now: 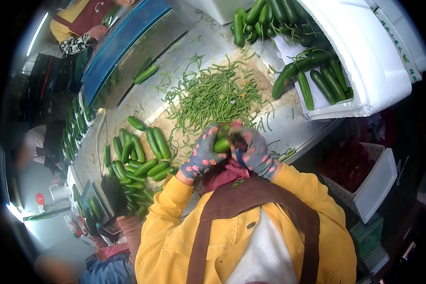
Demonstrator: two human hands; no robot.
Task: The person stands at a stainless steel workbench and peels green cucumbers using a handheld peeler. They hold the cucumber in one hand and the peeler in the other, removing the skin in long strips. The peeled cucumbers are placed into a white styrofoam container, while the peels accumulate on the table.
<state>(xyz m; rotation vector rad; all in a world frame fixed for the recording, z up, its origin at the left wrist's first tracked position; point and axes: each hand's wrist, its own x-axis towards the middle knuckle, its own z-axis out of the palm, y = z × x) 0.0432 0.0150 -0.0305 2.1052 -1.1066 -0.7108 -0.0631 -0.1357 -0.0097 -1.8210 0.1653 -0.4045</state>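
My left hand [201, 154], in a grey glove with pink flowers, is closed around a green cucumber [222, 144] in front of my chest. Close against it, my right hand [256, 154] wears a matching glove and has its fingers curled. A dark blue strip shows at its palm; motion blur hides what it grips. Just beyond both hands lies a heap of thin green stems [213, 94] on the metal table [281, 125]. A maroon cloth [229, 174] is bunched below my wrists.
Many cucumbers [146, 168] lie piled to the left. A white foam box [378, 61] with cucumbers [324, 85] spilling out stands at the far right. Below it sits a crate [366, 165] of dark red contents. Co-workers' arms [130, 232] reach in at the left; another person works at the far left.
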